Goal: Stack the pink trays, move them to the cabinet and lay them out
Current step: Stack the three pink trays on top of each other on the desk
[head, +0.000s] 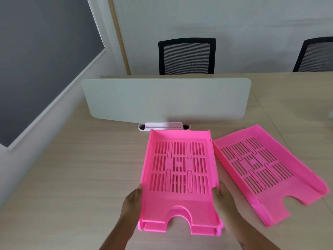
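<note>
A pink slotted tray (180,210) sits in front of me on the wooden desk (72,177), resting on top of another pink tray whose front edge shows beneath it at the bottom. My left hand (131,204) grips the stack's left side wall and my right hand (223,199) grips its right side wall. A third pink tray (266,170) lies alone on the desk to the right, turned at an angle, a small gap from the stack.
A white divider panel (165,100) stands across the desk behind the trays, with a white cable-port holder (163,126) at its base. Two black mesh chairs (186,56) stand beyond the desk. A dark board (36,60) hangs on the left wall.
</note>
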`<control>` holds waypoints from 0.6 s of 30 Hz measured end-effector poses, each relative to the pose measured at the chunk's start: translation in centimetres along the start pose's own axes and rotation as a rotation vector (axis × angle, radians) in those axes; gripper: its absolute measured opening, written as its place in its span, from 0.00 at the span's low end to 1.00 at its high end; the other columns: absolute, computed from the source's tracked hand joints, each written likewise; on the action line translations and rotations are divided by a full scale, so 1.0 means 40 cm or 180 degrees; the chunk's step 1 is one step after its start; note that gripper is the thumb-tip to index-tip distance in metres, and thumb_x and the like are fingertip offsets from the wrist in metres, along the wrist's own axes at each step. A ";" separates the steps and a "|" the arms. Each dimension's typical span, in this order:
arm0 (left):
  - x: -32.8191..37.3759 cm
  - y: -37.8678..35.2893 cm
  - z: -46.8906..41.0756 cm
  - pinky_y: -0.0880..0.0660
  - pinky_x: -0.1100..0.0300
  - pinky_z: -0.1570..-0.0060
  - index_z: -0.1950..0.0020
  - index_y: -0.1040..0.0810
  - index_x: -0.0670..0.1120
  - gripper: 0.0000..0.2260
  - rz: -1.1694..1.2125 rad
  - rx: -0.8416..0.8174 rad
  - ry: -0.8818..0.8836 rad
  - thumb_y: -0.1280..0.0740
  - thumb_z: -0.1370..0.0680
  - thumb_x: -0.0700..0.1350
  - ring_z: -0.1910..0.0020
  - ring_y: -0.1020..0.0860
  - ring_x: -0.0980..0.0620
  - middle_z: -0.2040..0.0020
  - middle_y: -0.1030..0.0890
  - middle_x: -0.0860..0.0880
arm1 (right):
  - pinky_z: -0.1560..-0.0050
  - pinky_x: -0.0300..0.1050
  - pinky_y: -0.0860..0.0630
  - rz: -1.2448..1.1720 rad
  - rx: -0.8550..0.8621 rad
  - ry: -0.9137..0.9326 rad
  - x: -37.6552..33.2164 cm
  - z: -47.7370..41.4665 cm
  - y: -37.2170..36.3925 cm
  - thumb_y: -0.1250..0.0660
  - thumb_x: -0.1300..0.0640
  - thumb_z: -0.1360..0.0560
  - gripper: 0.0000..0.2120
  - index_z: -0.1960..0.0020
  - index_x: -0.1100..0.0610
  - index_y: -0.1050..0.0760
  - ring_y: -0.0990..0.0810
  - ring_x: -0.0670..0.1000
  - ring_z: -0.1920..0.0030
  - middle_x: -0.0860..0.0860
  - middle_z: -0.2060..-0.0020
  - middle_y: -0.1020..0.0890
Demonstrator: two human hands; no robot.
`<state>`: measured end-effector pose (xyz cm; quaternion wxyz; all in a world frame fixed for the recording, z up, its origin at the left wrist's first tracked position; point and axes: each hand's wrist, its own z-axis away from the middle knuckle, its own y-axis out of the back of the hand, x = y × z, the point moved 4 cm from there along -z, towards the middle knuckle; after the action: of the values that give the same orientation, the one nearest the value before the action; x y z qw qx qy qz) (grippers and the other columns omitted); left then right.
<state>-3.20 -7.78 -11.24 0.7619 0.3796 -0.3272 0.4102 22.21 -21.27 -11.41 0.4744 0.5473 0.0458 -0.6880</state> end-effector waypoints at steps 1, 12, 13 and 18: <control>0.008 -0.002 -0.009 0.22 0.59 0.65 0.56 0.19 0.40 0.27 0.0046 -0.0014 0.0046 0.48 0.16 0.58 0.67 0.21 0.51 0.69 0.20 0.49 | 0.67 0.48 0.30 -0.0031 0.0008 0.0003 -0.012 -0.009 -0.003 0.48 0.60 0.19 0.10 0.45 0.56 0.28 0.30 0.54 0.68 0.56 0.68 0.31; -0.044 0.008 0.022 0.18 0.64 0.64 0.40 0.23 0.50 0.13 -0.0370 -0.0224 -0.0485 0.44 0.16 0.51 0.59 0.14 0.55 0.56 0.13 0.47 | 0.74 0.39 0.21 0.0227 -0.0160 -0.0202 0.068 0.030 -0.025 0.40 0.56 0.19 0.22 0.26 0.59 0.36 0.17 0.50 0.67 0.53 0.59 0.17; -0.054 0.011 0.025 0.18 0.64 0.63 0.39 0.23 0.48 0.13 -0.0461 -0.0229 -0.0540 0.44 0.16 0.49 0.58 0.14 0.54 0.56 0.13 0.47 | 0.77 0.36 0.23 0.0206 -0.0172 -0.0200 0.073 0.044 -0.027 0.41 0.60 0.19 0.20 0.27 0.60 0.35 0.17 0.51 0.68 0.54 0.62 0.18; -0.065 0.036 -0.002 0.18 0.63 0.63 0.36 0.24 0.44 0.13 -0.0643 -0.0200 -0.0420 0.45 0.16 0.41 0.55 0.15 0.51 0.55 0.15 0.44 | 0.78 0.35 0.25 0.0244 -0.0181 -0.0202 0.049 0.030 -0.057 0.43 0.64 0.19 0.18 0.29 0.62 0.34 0.18 0.53 0.67 0.53 0.64 0.21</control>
<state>-5.60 -8.14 -12.95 0.7877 0.4127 -0.3495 0.2950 19.84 -21.90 -13.53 0.5170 0.5129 0.0293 -0.6847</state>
